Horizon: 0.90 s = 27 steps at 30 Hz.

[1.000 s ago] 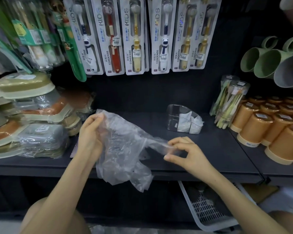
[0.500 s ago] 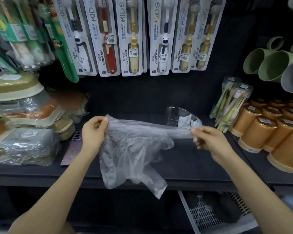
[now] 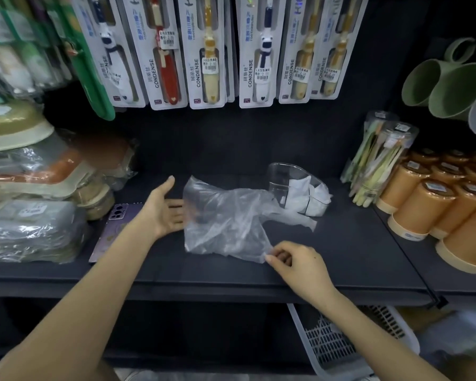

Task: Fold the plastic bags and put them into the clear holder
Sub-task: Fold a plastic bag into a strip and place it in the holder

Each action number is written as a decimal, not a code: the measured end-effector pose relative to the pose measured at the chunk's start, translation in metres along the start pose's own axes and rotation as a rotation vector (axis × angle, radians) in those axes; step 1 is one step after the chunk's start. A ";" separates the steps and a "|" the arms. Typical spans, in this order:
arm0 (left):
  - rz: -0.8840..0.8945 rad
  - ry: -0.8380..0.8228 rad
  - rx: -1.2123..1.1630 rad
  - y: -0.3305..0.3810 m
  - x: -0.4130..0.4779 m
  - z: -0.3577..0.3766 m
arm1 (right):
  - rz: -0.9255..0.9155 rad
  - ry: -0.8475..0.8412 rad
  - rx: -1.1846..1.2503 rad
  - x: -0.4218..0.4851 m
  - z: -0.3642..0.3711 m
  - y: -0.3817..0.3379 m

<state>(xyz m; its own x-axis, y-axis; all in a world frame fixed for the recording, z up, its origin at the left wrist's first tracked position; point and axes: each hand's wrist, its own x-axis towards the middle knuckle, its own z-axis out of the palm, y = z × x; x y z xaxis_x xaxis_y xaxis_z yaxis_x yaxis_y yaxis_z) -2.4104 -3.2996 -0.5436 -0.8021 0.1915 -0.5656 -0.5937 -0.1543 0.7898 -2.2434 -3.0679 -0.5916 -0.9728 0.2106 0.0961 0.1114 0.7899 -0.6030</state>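
Observation:
A crumpled clear plastic bag (image 3: pixel 226 224) lies on the dark shelf (image 3: pixel 341 251) in the middle. My left hand (image 3: pixel 162 210) is flat with straight fingers, palm toward the bag's left edge, its fingertips behind the film. My right hand (image 3: pixel 289 259) pinches the bag's near right corner between thumb and fingers. Behind the bag stands the clear holder (image 3: pixel 283 185) with folded white bags (image 3: pixel 311 196) inside it. One handle of the loose bag stretches right in front of the holder.
A purple phone (image 3: pixel 116 224) lies left of my left hand. Wrapped trays (image 3: pixel 30 226) are stacked at the left, orange cups (image 3: pixel 434 207) and a toothbrush pack (image 3: pixel 379 158) at the right. Carded toothbrushes (image 3: pixel 209 50) hang above. A white basket (image 3: pixel 338 342) sits below the shelf.
The bag, held stretched in the air between both hands, now lies on the shelf. My left hand let go and opened; my right hand moved down to the near right corner.

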 end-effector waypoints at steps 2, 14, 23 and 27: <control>0.020 0.064 0.262 -0.018 -0.016 -0.007 | 0.005 0.052 -0.004 0.001 0.005 0.002; 0.220 0.059 0.320 -0.056 -0.051 -0.011 | -0.140 0.087 -0.146 -0.005 -0.003 0.010; 0.155 0.106 0.298 -0.062 -0.033 -0.053 | -0.010 -0.022 -0.349 0.000 -0.055 0.064; 0.166 0.106 0.394 -0.068 -0.037 -0.048 | 0.004 -0.099 -0.307 -0.003 -0.065 0.068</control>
<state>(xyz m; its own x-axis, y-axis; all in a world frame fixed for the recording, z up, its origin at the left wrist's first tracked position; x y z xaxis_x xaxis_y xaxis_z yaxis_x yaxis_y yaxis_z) -2.3435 -3.3426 -0.5883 -0.8989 0.0913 -0.4286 -0.4032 0.2107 0.8905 -2.2197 -2.9777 -0.5814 -0.9857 0.1686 0.0075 0.1564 0.9291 -0.3351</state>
